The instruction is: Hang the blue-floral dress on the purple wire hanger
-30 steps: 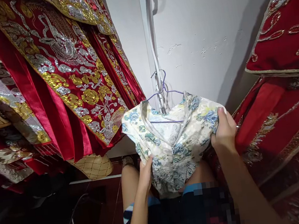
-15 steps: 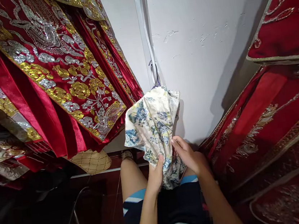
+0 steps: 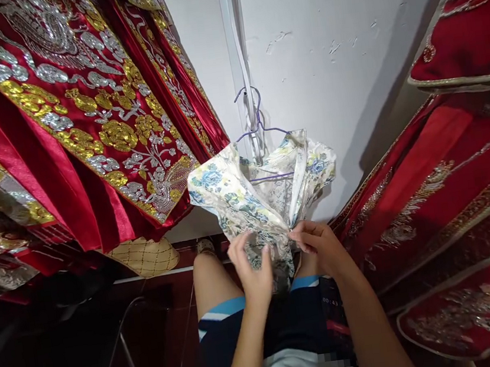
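A white dress with blue and yellow flowers (image 3: 232, 194) hangs on a thin purple hanger (image 3: 260, 127), its neckline spread in a V and its lower part bunched near my lap. My right hand (image 3: 317, 243) pinches the dress at the bottom of the V, where the front edges meet. Over the left side of the dress front is my left hand (image 3: 251, 266), thumb and fingers apart, holding nothing; whether it touches the cloth I cannot tell. The hanger's hook passes by a white strap (image 3: 239, 47) running down the wall.
Red garments with gold and silver sequins (image 3: 118, 136) hang at the left, and more red embroidered garments (image 3: 441, 177) crowd the right. Behind the dress rises a white wall (image 3: 317, 79). A quilted beige item (image 3: 144, 258) and a metal-framed chair (image 3: 130, 358) are low on the left.
The dress has been turned and spread, so its neckline and the purple hanger now show. My left hand has let go of the cloth and opened; my right hand has moved slightly right.
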A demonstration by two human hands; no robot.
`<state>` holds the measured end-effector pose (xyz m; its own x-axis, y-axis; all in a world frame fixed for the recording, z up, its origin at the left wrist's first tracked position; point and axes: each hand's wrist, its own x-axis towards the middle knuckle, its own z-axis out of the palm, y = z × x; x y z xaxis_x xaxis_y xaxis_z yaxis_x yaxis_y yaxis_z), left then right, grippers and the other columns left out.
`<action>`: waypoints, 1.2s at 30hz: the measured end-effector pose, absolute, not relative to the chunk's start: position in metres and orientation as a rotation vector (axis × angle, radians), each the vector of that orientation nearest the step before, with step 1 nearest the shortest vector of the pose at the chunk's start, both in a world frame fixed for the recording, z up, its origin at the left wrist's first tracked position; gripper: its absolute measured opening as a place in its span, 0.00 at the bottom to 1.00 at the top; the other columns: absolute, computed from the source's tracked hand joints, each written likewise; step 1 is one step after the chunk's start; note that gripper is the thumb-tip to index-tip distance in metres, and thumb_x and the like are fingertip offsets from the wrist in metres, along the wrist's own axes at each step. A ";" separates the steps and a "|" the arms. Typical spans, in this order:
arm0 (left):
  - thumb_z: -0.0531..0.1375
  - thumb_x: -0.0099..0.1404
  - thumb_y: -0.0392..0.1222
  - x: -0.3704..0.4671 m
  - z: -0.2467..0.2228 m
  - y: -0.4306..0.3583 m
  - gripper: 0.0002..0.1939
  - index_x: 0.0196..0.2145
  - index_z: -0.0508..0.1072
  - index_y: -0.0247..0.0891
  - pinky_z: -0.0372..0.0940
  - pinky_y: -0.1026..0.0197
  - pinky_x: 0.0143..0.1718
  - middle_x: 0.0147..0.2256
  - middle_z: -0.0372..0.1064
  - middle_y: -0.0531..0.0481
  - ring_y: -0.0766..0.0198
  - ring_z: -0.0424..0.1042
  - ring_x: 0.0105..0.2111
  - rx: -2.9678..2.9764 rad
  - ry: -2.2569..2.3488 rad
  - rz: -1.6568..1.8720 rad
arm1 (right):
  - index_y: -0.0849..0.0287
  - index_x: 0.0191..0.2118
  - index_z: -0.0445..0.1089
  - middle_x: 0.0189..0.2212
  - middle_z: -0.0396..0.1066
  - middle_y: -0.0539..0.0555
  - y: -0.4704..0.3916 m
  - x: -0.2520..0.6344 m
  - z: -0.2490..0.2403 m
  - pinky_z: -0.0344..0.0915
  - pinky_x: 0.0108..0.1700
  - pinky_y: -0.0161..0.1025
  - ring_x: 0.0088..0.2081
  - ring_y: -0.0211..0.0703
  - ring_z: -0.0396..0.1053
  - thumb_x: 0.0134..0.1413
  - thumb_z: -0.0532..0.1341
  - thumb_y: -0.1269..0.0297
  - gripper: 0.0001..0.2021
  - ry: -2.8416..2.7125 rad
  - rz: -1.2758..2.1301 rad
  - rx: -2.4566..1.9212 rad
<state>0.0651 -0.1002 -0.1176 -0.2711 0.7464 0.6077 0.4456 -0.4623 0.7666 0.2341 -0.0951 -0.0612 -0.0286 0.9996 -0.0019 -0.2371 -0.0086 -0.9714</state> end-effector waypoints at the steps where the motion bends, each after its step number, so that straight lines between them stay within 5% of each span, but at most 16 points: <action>1: 0.61 0.68 0.44 0.072 -0.111 -0.099 0.14 0.51 0.70 0.41 0.61 0.50 0.58 0.50 0.68 0.40 0.51 0.66 0.55 1.822 1.356 1.700 | 0.59 0.20 0.70 0.14 0.59 0.46 -0.097 0.233 -0.058 0.48 0.24 0.35 0.19 0.33 0.52 0.43 0.72 0.59 0.13 -1.102 1.330 -1.033; 5: 0.55 0.72 0.42 0.093 -0.094 -0.092 0.07 0.38 0.72 0.40 0.64 0.56 0.45 0.37 0.72 0.45 0.56 0.72 0.41 1.818 1.137 1.384 | 0.58 0.21 0.69 0.14 0.62 0.46 -0.100 0.231 -0.049 0.51 0.22 0.35 0.18 0.33 0.54 0.45 0.70 0.58 0.13 -1.162 1.328 -1.044; 13: 0.55 0.72 0.42 0.097 -0.082 -0.085 0.06 0.37 0.68 0.40 0.63 0.60 0.42 0.34 0.70 0.48 0.59 0.70 0.37 1.773 1.119 1.457 | 0.59 0.21 0.71 0.11 0.59 0.45 -0.077 0.231 -0.045 0.43 0.17 0.33 0.14 0.31 0.49 0.42 0.70 0.58 0.12 -1.162 1.377 -1.062; 18: 0.51 0.71 0.37 0.090 -0.076 -0.077 0.06 0.35 0.65 0.40 0.59 0.60 0.36 0.31 0.67 0.49 0.60 0.67 0.32 2.055 1.189 1.149 | 0.61 0.24 0.73 0.12 0.57 0.43 -0.022 0.227 -0.014 0.38 0.16 0.32 0.14 0.27 0.46 0.37 0.72 0.60 0.11 -0.977 1.288 -0.927; 27: 0.54 0.67 0.33 0.082 -0.089 -0.071 0.09 0.29 0.67 0.40 0.53 0.59 0.29 0.26 0.68 0.48 0.57 0.69 0.29 2.298 1.438 0.640 | 0.64 0.24 0.72 0.14 0.58 0.44 0.019 0.217 0.056 0.40 0.16 0.30 0.16 0.26 0.48 0.41 0.68 0.69 0.05 -0.936 1.168 -0.706; 31: 0.59 0.67 0.35 0.069 -0.064 -0.050 0.06 0.41 0.74 0.39 0.63 0.59 0.37 0.35 0.74 0.47 0.57 0.72 0.35 2.220 1.265 0.944 | 0.62 0.25 0.71 0.14 0.58 0.44 0.012 0.215 0.043 0.41 0.16 0.28 0.16 0.27 0.50 0.43 0.67 0.68 0.05 -0.961 1.190 -0.716; 34: 0.57 0.71 0.38 0.062 -0.015 -0.024 0.21 0.60 0.66 0.41 0.67 0.57 0.42 0.42 0.74 0.46 0.61 0.72 0.36 2.183 1.074 1.439 | 0.60 0.25 0.69 0.15 0.59 0.44 0.007 0.215 0.039 0.43 0.17 0.28 0.17 0.28 0.52 0.45 0.66 0.66 0.06 -1.032 1.173 -0.714; 36: 0.57 0.72 0.39 0.061 0.021 -0.006 0.21 0.61 0.66 0.42 0.67 0.58 0.42 0.44 0.73 0.45 0.62 0.71 0.37 2.276 1.058 1.631 | 0.59 0.25 0.68 0.15 0.59 0.44 0.004 0.215 0.042 0.44 0.18 0.29 0.17 0.28 0.52 0.47 0.66 0.66 0.07 -1.109 1.155 -0.712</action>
